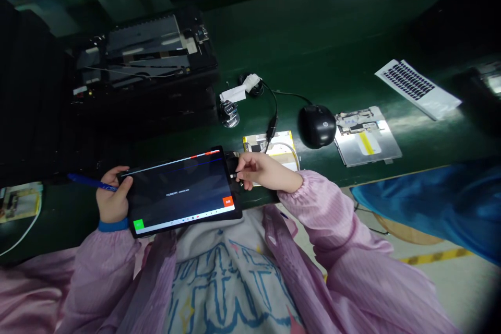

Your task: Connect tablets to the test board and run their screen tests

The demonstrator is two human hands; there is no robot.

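Note:
A tablet (pixel 183 188) with a lit dark screen, a green box and a red box is held tilted over the bench's near edge. My left hand (pixel 112 201) is closed on its left edge, thumb on the front. A blue pen (pixel 88 181) sticks out leftward from the same hand. At the tablet's right edge, my right hand (pixel 264 169) pinches a small cable plug (pixel 234 175). The plug is against or very near the edge; I cannot tell whether it is inserted. Behind my right hand lies a flat battery-like part (pixel 288 142) with yellow edges.
A black mouse (pixel 318 126) and a silver panel with circuit board (pixel 368 141) lie to the right, a keyboard piece (pixel 415 86) farther back. Bundled cable (pixel 256 86) lies mid-bench. Stacked black trays (pixel 156 99) stand left. Blue cloth (pixel 438 206) covers something at right.

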